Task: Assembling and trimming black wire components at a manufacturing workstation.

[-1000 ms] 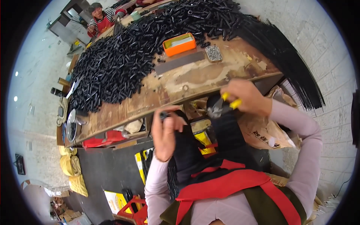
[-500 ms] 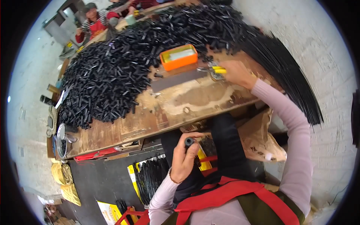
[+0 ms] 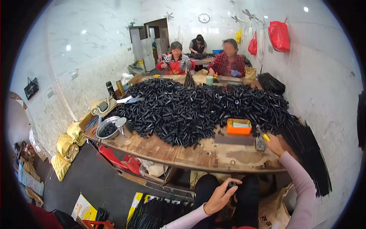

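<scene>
Low in front of my lap, my left hand (image 3: 218,198) is closed round a short black tube (image 3: 231,184), whose open end faces up between thumb and fingers. Over the right part of the table, my right hand (image 3: 275,145) grips yellow-handled pliers (image 3: 265,136), their metal jaws pointing up and left. Just beside the pliers lies a small dish (image 3: 260,144) of tiny pieces, too small to name. An orange box (image 3: 239,131) with a pale block inside stands left of the pliers. Behind it spreads a large heap of black tubes (image 3: 171,110).
Long black strips (image 3: 309,156) hang over the table's right edge. A metal bowl (image 3: 108,129) and a metal cup (image 3: 122,128) stand at left. Across the wooden table (image 3: 160,150) sit two people; another stands farther back. Yellow sacks (image 3: 65,147) lie on the floor at left.
The view has tilted up and now takes in the whole table and the people beyond it. Both hands keep their holds, the right still beside the small dish.
</scene>
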`<state>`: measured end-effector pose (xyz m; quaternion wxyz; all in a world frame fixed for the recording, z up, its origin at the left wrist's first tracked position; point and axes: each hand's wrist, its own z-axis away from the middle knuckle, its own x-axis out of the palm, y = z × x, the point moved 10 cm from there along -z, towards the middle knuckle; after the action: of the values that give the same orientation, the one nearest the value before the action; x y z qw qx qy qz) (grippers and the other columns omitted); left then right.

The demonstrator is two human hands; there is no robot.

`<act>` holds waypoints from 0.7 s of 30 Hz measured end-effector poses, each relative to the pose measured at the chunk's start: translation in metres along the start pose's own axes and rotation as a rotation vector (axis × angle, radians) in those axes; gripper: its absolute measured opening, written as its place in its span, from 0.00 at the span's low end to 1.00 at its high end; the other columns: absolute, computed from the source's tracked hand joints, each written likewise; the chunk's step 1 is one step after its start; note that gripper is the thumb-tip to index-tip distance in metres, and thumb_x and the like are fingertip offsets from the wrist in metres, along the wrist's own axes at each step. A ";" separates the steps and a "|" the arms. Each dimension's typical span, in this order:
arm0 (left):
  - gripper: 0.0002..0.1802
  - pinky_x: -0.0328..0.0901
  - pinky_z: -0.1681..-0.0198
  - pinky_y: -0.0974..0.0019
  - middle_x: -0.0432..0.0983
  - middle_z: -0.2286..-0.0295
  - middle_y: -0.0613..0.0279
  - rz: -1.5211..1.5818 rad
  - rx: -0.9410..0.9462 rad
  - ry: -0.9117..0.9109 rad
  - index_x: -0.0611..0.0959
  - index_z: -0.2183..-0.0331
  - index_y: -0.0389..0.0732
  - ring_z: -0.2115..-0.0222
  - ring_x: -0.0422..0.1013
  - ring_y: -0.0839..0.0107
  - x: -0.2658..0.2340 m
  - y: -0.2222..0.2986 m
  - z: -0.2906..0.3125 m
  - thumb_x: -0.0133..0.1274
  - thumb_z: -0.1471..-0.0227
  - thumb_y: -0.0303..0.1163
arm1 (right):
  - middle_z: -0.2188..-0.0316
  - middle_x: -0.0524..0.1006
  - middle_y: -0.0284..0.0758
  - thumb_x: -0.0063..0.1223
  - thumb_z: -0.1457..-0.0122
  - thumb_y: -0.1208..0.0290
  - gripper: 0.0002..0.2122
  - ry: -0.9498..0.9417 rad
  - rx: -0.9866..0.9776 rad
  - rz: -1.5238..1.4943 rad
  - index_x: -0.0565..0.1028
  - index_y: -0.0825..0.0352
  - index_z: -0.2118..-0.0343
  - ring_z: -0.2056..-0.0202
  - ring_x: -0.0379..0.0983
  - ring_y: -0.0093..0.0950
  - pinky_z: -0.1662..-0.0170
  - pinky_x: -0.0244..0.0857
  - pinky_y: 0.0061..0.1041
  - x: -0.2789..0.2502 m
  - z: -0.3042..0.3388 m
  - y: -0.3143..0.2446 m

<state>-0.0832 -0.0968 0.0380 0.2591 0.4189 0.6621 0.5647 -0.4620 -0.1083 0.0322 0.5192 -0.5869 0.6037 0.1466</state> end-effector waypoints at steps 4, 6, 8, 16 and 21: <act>0.16 0.58 0.70 0.76 0.63 0.76 0.72 -0.029 0.001 -0.032 0.74 0.50 0.39 0.75 0.59 0.83 0.005 0.024 0.011 0.44 0.38 0.32 | 0.72 0.77 0.50 0.56 0.49 0.67 0.14 -0.104 0.258 -0.108 0.74 0.73 0.64 0.68 0.76 0.45 0.65 0.67 0.38 0.009 -0.006 0.031; 0.16 0.57 0.69 0.76 0.63 0.75 0.72 0.013 0.052 -0.020 0.74 0.50 0.39 0.74 0.59 0.83 0.004 0.028 0.019 0.44 0.37 0.32 | 0.73 0.77 0.50 0.56 0.50 0.67 0.14 -0.106 0.255 -0.085 0.74 0.73 0.65 0.69 0.76 0.44 0.66 0.67 0.37 0.005 -0.007 0.024; 0.16 0.57 0.69 0.76 0.63 0.74 0.72 -0.017 0.066 -0.031 0.73 0.50 0.39 0.74 0.59 0.82 0.004 0.028 0.023 0.44 0.38 0.32 | 0.78 0.77 0.46 0.56 0.50 0.69 0.13 -0.095 0.229 -0.097 0.75 0.74 0.66 0.74 0.77 0.37 0.70 0.68 0.33 0.003 -0.009 0.017; 0.20 0.59 0.68 0.75 0.64 0.77 0.68 0.021 0.125 -0.062 0.70 0.46 0.37 0.75 0.62 0.78 0.009 0.034 0.032 0.40 0.35 0.36 | 0.82 0.77 0.35 0.54 0.48 0.74 0.07 -0.100 0.305 -0.506 0.75 0.73 0.70 0.81 0.73 0.24 0.77 0.67 0.24 0.032 -0.015 0.043; 0.21 0.58 0.66 0.77 0.66 0.72 0.69 0.104 0.118 -0.012 0.70 0.45 0.37 0.72 0.61 0.80 0.015 0.024 0.030 0.39 0.34 0.35 | 0.81 0.77 0.34 0.57 0.50 0.75 0.07 -0.067 0.340 -0.350 0.75 0.72 0.70 0.81 0.73 0.23 0.77 0.66 0.23 0.017 -0.012 0.028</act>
<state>-0.0600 -0.0679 0.0564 0.2080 0.4706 0.6702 0.5349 -0.4878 -0.1198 0.0109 0.6477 -0.5818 0.4911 -0.0298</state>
